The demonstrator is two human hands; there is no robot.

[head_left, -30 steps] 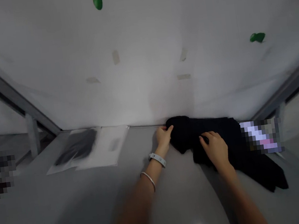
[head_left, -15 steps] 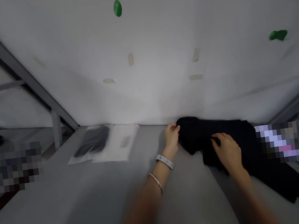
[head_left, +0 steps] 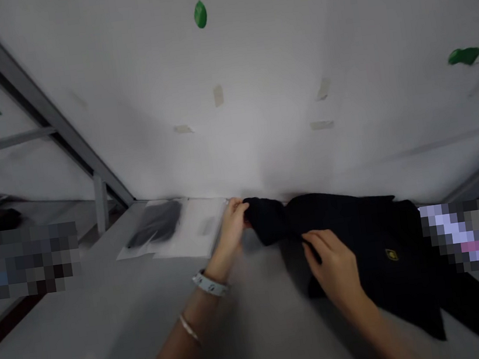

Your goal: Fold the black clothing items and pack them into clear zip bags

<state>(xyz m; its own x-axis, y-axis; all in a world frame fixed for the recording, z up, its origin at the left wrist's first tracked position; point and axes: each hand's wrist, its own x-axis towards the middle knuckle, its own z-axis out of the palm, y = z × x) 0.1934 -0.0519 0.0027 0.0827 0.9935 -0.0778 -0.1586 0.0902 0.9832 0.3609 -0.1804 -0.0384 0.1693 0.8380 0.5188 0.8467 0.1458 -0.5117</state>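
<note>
A black garment (head_left: 376, 244) with a small yellow emblem lies on the grey table (head_left: 109, 332), against the white back wall. My left hand (head_left: 233, 224) pinches the garment's left end, which looks like a sleeve, and holds it stretched out to the left. My right hand (head_left: 332, 261) grips a fold of the cloth near the garment's middle. A white wristband and a thin bangle sit on my left wrist.
A clear plastic bag with a dark item inside (head_left: 157, 225) and a flat white bag (head_left: 196, 232) lie at the back left of the table. A grey metal frame (head_left: 40, 111) slants down at the left. Green tape marks (head_left: 200, 14) dot the wall.
My left hand has pulled the garment's left end out to the left, stretching it. My right hand has slid leftward on the cloth, and the yellow emblem has come into sight.
</note>
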